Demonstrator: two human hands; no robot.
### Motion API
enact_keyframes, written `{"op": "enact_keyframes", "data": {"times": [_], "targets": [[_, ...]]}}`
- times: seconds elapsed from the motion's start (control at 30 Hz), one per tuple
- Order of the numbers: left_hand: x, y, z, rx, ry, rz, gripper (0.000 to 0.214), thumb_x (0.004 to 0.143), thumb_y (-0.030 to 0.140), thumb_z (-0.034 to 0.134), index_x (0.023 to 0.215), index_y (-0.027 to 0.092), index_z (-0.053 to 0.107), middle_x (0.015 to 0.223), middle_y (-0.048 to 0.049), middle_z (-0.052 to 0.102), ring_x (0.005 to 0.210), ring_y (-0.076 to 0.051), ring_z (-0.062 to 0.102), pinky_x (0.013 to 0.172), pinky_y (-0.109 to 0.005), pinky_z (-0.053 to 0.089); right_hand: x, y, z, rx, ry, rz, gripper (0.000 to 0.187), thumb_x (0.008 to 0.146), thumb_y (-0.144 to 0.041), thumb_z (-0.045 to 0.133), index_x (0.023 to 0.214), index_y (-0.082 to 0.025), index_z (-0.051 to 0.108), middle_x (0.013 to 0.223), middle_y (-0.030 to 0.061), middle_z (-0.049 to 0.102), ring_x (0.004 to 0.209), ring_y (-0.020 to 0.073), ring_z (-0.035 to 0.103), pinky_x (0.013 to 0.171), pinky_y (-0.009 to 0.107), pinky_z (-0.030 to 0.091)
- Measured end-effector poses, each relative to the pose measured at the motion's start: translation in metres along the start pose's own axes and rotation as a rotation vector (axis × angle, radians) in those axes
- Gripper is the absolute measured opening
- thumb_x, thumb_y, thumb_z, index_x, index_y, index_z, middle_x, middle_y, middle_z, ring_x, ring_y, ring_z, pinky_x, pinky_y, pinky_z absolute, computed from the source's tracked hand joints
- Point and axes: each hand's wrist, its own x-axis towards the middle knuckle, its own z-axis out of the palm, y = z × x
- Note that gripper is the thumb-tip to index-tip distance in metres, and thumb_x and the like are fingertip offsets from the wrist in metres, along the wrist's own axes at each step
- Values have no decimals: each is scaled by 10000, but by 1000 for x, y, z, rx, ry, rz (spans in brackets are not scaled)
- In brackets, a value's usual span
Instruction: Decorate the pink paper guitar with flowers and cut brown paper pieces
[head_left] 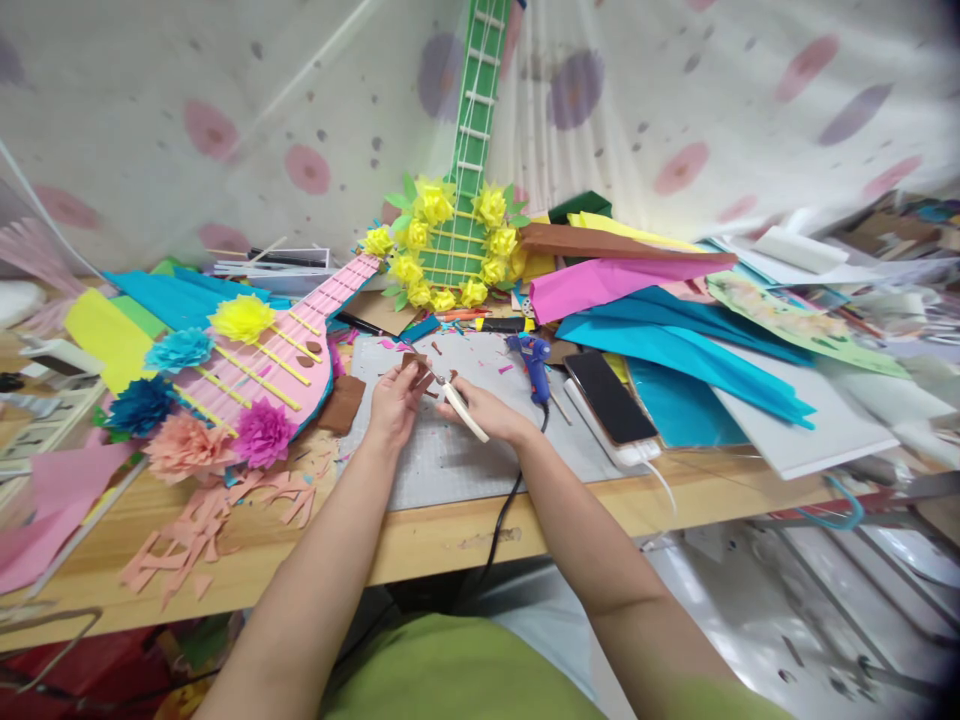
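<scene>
My left hand (pixel 396 405) pinches a small piece of brown paper (pixel 415 372) above the grey cutting mat. In my right hand (pixel 484 408) is a pair of scissors with white handles (pixel 466 412), its blades pointing at the paper. Small brown scraps lie around the blades. A folded brown paper piece (pixel 342 404) rests left of my left hand. Beyond it lies a pink paper instrument (pixel 259 370) with yellow strings, paper flowers and two brown drop shapes near its edge.
A green paper guitar (pixel 469 200) with yellow flowers leans at the back. The blue glue gun (pixel 534 366), its cord running to the table edge, and a phone (pixel 611 396) lie right of the mat (pixel 450 480). Blue crepe paper (pixel 697 350) is piled farther right. Peach scraps (pixel 187 535) litter the front left.
</scene>
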Motion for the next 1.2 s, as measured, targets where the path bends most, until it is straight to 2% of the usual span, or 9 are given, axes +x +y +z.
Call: {"op": "enact_keyframes", "data": {"times": [0.2, 0.5, 0.8, 1.03, 1.2], "targets": [[0, -1, 0, -44, 8, -13, 187, 564, 231, 753, 680, 150, 630, 736, -12, 685, 724, -114, 631, 826, -284, 495, 0, -2, 2, 63, -32, 20, 396, 678, -538, 626, 784, -179, 496, 688, -34, 521, 619, 109, 467, 553, 224, 370], [1, 1, -2, 41, 16, 6, 189, 584, 256, 711, 646, 156, 563, 684, 1, 637, 728, -123, 624, 840, -319, 497, -2, -2, 1, 123, -48, 22, 374, 681, -530, 618, 729, -182, 488, 582, -67, 450, 528, 79, 388, 504, 209, 316], [1, 11, -5, 81, -15, -20, 183, 548, 217, 691, 547, 146, 522, 601, 18, 586, 633, -103, 586, 758, -313, 533, -1, 6, -1, 142, -93, 47, 332, 669, -489, 645, 738, -184, 533, 593, -51, 490, 551, 99, 434, 525, 224, 338], [0, 13, -4, 119, -6, 13, 218, 550, 237, 720, 568, 145, 523, 607, 17, 580, 621, -107, 583, 744, -337, 536, -1, 7, 0, 197, -83, 36, 347, 673, -510, 636, 721, -183, 532, 579, -50, 473, 540, 94, 442, 513, 225, 347], [0, 8, -4, 133, 39, 60, 274, 560, 331, 741, 658, 145, 564, 603, 30, 563, 592, -86, 552, 668, -306, 551, 0, 10, -1, 223, -129, 36, 387, 684, -543, 624, 746, -183, 497, 543, -73, 421, 468, 67, 375, 451, 205, 306]]}}
